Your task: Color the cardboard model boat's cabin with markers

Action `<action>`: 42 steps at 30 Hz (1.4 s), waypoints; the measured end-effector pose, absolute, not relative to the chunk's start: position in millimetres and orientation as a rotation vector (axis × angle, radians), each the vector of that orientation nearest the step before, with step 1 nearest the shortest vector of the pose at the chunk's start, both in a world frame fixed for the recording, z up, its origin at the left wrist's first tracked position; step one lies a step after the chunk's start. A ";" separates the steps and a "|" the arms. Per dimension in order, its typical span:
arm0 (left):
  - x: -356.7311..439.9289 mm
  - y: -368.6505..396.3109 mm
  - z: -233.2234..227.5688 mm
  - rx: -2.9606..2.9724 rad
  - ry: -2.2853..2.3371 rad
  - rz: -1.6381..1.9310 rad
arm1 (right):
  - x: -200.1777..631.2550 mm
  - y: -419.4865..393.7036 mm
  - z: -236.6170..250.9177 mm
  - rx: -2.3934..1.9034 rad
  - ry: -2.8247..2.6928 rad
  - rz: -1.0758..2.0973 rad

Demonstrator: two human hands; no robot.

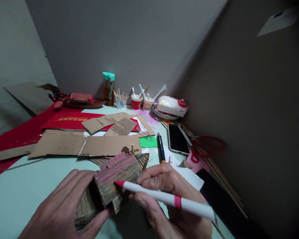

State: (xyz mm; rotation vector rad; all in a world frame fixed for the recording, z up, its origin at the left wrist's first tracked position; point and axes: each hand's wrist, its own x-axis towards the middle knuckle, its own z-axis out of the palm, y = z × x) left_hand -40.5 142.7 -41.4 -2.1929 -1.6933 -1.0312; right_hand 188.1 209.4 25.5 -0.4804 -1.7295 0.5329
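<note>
My left hand is closed around the left end of a small cardboard model house, its thumb below and its fingers over the top. Streaks of pink cover the upper part of the model's ridged roof, while the lower part is bare brown. In my right hand is a white felt-tip marker with a pink band. Its red tip touches the roof near the middle. Part of the model is hidden behind my left fingers.
Cardboard pieces lie beyond the model. Further back stand a bottle, paper cups of sticks and pens, and a model boat. To the right are a black pen, a phone, red-handled scissors and long sticks.
</note>
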 end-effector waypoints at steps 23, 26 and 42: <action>-39.6 145.6 -45.3 -2.116 -1.544 -1.085 | 190.9 200.7 22.6 -0.589 -1.817 0.361; -39.6 144.9 -46.0 -2.120 -1.574 -1.099 | 182.7 204.4 19.7 -0.553 -1.693 0.306; -42.8 145.4 -49.7 -2.196 -1.606 -1.140 | 204.4 212.6 40.2 -0.571 -1.837 0.296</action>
